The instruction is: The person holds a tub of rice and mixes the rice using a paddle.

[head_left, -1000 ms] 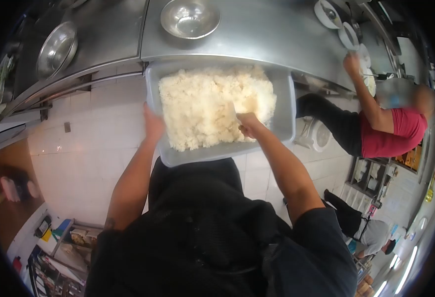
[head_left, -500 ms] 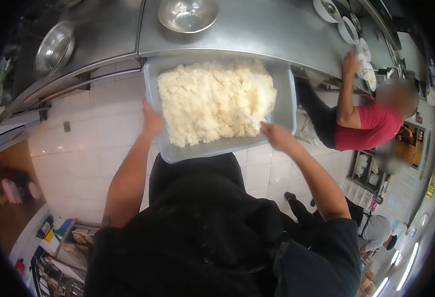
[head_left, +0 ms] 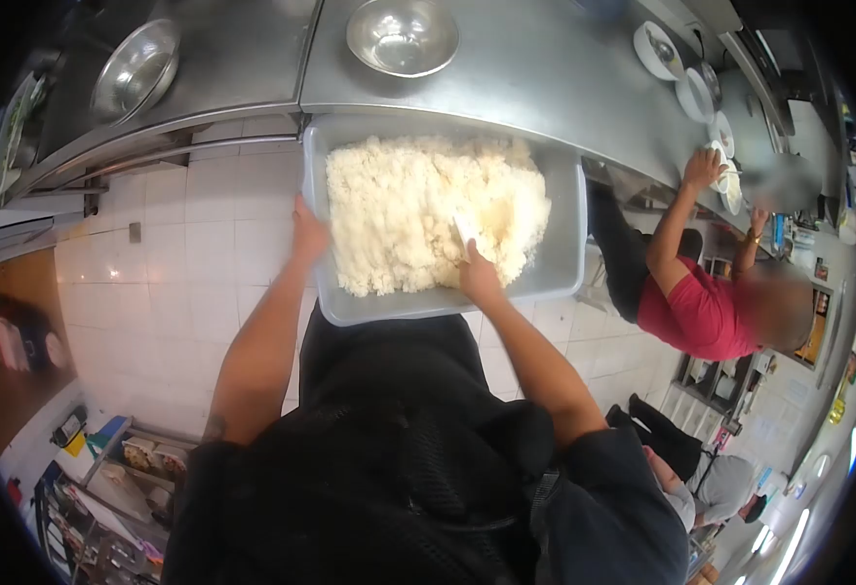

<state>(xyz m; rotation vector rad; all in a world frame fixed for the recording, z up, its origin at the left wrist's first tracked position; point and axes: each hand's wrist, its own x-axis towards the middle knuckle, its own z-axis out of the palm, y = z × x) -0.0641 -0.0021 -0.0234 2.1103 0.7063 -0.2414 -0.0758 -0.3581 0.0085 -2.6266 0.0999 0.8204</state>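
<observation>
Right hand [head_left: 482, 278] closed round a white paddle [head_left: 464, 229] in the rice [head_left: 379, 214]; left hand [head_left: 309, 234] against the tub [head_left: 565, 239] — finger spread unclear. Shallow strokes — tub steady — should spare grains.

One wide, dark-cornered view looks forward and down from the person's head, past their torso [head_left: 399, 468]. It faces the tub [head_left: 566, 219] within arm's reach and the counter [head_left: 535, 78] beyond.
</observation>
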